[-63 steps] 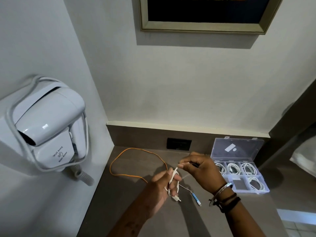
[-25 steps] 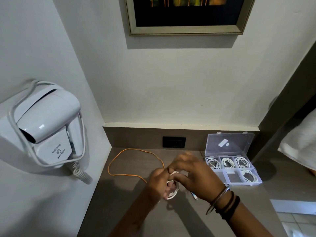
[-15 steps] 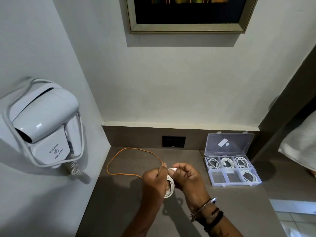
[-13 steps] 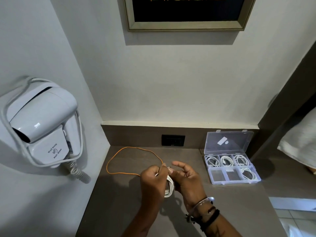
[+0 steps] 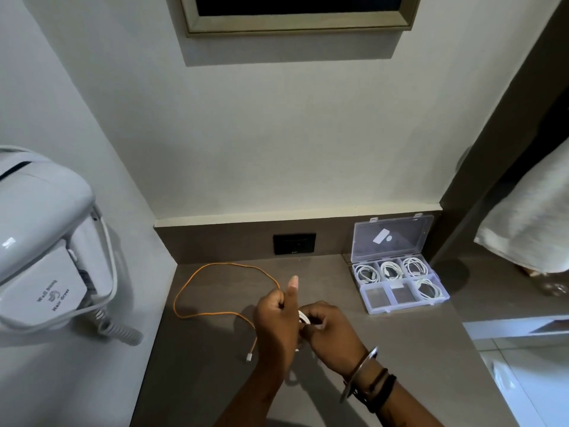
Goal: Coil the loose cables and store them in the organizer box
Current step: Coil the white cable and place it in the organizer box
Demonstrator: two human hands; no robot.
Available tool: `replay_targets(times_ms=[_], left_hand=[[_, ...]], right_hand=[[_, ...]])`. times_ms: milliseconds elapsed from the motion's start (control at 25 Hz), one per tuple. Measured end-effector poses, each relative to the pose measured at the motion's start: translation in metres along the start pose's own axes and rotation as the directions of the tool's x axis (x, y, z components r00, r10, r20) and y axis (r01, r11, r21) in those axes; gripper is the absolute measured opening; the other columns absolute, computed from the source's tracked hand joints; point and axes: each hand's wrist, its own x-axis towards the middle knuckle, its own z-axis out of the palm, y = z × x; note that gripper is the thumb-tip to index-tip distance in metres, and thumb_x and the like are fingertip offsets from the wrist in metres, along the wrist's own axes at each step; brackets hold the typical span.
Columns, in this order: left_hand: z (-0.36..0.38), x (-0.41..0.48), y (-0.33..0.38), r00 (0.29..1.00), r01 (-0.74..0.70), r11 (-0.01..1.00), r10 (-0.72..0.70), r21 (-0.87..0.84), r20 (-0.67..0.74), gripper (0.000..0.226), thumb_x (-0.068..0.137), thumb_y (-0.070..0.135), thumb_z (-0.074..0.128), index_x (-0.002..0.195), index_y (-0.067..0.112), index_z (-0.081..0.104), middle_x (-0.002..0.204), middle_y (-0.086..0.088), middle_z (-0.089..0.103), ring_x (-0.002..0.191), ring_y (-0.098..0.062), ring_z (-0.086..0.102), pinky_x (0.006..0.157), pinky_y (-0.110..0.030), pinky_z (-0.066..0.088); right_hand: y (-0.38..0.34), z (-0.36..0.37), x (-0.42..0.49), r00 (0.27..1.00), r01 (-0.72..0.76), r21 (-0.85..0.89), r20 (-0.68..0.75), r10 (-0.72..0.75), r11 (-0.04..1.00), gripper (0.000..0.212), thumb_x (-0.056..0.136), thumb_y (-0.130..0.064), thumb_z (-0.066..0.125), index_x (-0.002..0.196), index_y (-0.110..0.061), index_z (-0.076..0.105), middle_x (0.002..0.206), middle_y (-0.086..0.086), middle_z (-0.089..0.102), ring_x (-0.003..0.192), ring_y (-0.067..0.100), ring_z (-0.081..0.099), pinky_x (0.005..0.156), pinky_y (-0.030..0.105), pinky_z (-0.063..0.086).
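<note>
Both hands (image 5: 303, 329) now closed round white cable (image 5: 303, 318), coil seemingly tighter.

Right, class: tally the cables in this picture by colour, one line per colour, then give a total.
White cables: 5, four coiled in the organizer box compartments (), one white cable held between the left hand and right hand.
Orange cable: 1, loose on the counter.
Total: 6

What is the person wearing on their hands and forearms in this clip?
Both forearms are bare, no sleeves or gloves in view. The right hand has a silver metal bangle and dark corded bracelets at the wrist. The left hand and its wrist show nothing worn.
</note>
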Motion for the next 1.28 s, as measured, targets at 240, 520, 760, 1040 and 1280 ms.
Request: replay_targets(times_ms=[240, 520, 760, 1040, 1280], left_hand=[[0.030, -0.004, -0.029, 0.979, -0.115, 0.993, 0.110, 0.023, 0.171, 0.056, 0.091, 0.049, 0.052, 0.052, 0.017, 0.029, 0.043, 0.003, 0.031, 0.042, -0.007, 0.030, 0.044, -0.020, 0.028], [0.092, -0.001, -0.033, 0.964, -0.120, 0.992, 0.106, 0.046, 0.243, 0.047, 0.089, 0.048, 0.048, 0.052, 0.023, 0.035, 0.045, 0.004, 0.043, 0.043, -0.003, 0.036, 0.048, -0.023, 0.031], [0.151, -0.003, -0.037, 0.905, 0.307, 0.952, -0.287, -0.014, 0.313, 0.059, 0.092, 0.053, 0.051, 0.047, 0.018, 0.037, 0.043, -0.009, 0.037, 0.045, -0.018, 0.038, 0.049, -0.034, 0.035], [0.216, -0.002, -0.037, 0.920, 0.293, 0.956, -0.286, 0.013, 0.270, 0.060, 0.094, 0.045, 0.051, 0.044, 0.018, 0.035, 0.038, 0.005, 0.036, 0.041, -0.009, 0.036, 0.046, -0.025, 0.032], [0.239, 0.005, -0.055, 0.917, 0.141, 0.986, -0.164, 0.090, 0.364, 0.028, 0.081, 0.041, 0.066, 0.076, 0.013, 0.071, 0.073, 0.002, 0.068, 0.067, -0.008, 0.063, 0.065, -0.027, 0.050]], right_hand=[[0.028, -0.010, -0.002, 0.964, -0.246, 0.168, -0.055, 0.259, 0.955, 0.019, 0.084, 0.007, 0.056, 0.068, 0.001, 0.064, 0.067, 0.012, 0.063, 0.063, 0.020, 0.058, 0.061, 0.033, 0.048], [0.063, -0.054, 0.013, 0.839, -0.400, 0.610, -0.057, 0.542, 0.684, 0.017, 0.079, 0.010, 0.061, 0.083, 0.000, 0.073, 0.076, 0.020, 0.068, 0.067, 0.025, 0.058, 0.061, 0.028, 0.046], [0.113, -0.120, 0.035, 0.822, -0.564, 0.479, 0.244, 0.515, 0.673, 0.015, 0.071, -0.008, 0.067, 0.084, -0.002, 0.071, 0.079, 0.017, 0.055, 0.065, 0.023, 0.046, 0.057, 0.028, 0.032], [0.157, -0.166, 0.066, 0.816, -0.578, 0.322, 0.199, 0.544, 0.750, 0.027, 0.074, 0.010, 0.063, 0.059, -0.011, 0.071, 0.054, 0.013, 0.062, 0.045, 0.019, 0.053, 0.040, 0.020, 0.044], [0.194, -0.182, 0.095, 0.858, -0.481, 0.161, -0.115, 0.501, 0.862, 0.017, 0.072, 0.006, 0.068, 0.067, -0.009, 0.076, 0.068, 0.018, 0.070, 0.064, 0.023, 0.062, 0.070, 0.046, 0.057]])
